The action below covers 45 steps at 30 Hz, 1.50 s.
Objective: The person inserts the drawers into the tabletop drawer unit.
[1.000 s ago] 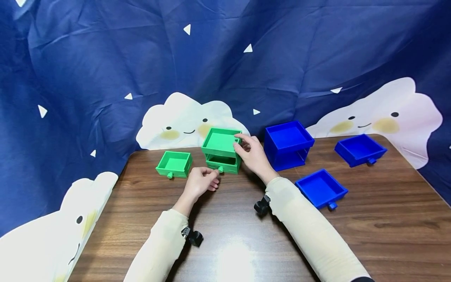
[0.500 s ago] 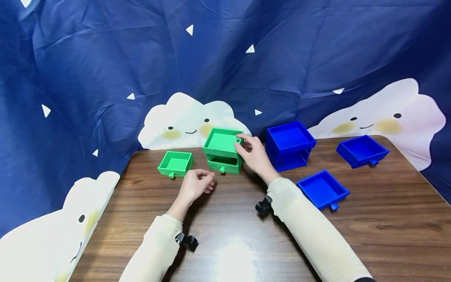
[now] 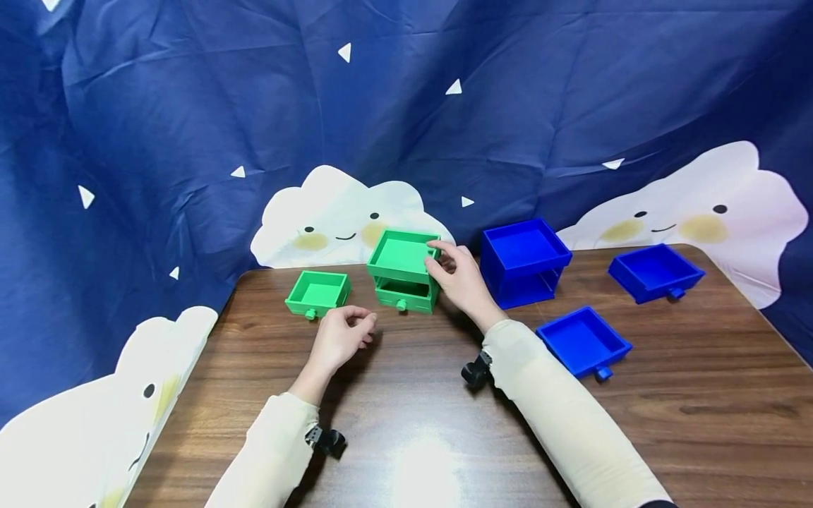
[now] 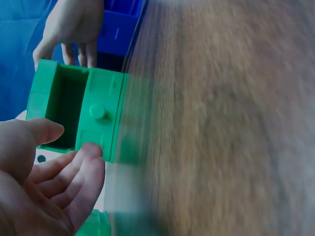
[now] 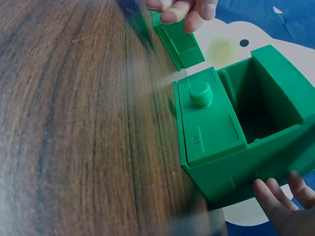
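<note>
Green cabinet stands upright near the far edge of the table, between the two hands: just left of the right hand, and beyond and to the right of the left hand. Its lower drawer sits pushed in, knob facing the person, while the slot above it gapes.

On the cabinet's right side, the right hand rests its fingertips against the wall near the top, fingers apart and gently bent rather than wrapped round it. Nothing is in the left hand; its thumb and fingers stand apart, with a gap between its fingertips and the cabinet. It is close to the near right corner of a loose green drawer, partly overlapping it in the head view; whether they touch, I cannot tell.

Right of the right hand stands a blue cabinet. Two loose blue drawers lie farther right, one toward the back, the other nearer, beside the right sleeve. Behind the table hangs a blue curtain with printed clouds.
</note>
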Each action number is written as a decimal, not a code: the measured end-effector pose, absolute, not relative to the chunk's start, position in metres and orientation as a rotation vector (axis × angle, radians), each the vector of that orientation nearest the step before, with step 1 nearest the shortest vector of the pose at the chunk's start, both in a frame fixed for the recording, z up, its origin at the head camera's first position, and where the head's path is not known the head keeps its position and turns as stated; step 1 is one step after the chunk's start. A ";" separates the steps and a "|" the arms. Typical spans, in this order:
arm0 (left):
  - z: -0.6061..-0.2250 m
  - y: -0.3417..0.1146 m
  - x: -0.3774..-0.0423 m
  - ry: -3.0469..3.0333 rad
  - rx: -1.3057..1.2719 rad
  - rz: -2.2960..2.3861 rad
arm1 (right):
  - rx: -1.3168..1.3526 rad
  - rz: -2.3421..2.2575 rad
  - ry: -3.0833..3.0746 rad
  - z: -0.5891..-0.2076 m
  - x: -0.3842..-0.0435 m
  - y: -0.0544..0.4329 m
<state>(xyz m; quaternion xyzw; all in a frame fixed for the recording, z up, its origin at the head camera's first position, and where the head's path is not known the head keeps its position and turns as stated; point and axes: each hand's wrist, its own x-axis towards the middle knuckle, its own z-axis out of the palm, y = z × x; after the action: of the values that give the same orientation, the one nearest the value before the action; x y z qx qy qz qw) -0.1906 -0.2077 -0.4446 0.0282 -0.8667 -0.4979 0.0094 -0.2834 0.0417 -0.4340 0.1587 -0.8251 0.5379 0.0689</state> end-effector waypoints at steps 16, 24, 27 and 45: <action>-0.443 -0.233 -0.183 -2.716 0.168 -1.453 | 0.478 1.622 -2.464 -0.433 -0.283 0.042; -0.444 -0.243 -0.178 -2.740 0.197 -1.367 | 0.488 1.634 -2.453 -0.432 -0.283 0.040; -0.446 -0.248 -0.177 -2.753 0.207 -1.321 | 0.486 1.637 -2.450 -0.432 -0.283 0.041; -0.450 -0.267 -0.173 -2.784 0.206 -1.098 | 0.476 1.632 -2.487 -0.434 -0.284 0.042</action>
<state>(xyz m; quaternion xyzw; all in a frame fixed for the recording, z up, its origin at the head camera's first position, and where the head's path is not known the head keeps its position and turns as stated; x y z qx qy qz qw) -0.1731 -0.2673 -0.4497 0.0686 -0.9257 -0.3652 0.0705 -0.2841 0.0424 -0.4335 0.1576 -0.8239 0.5406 0.0648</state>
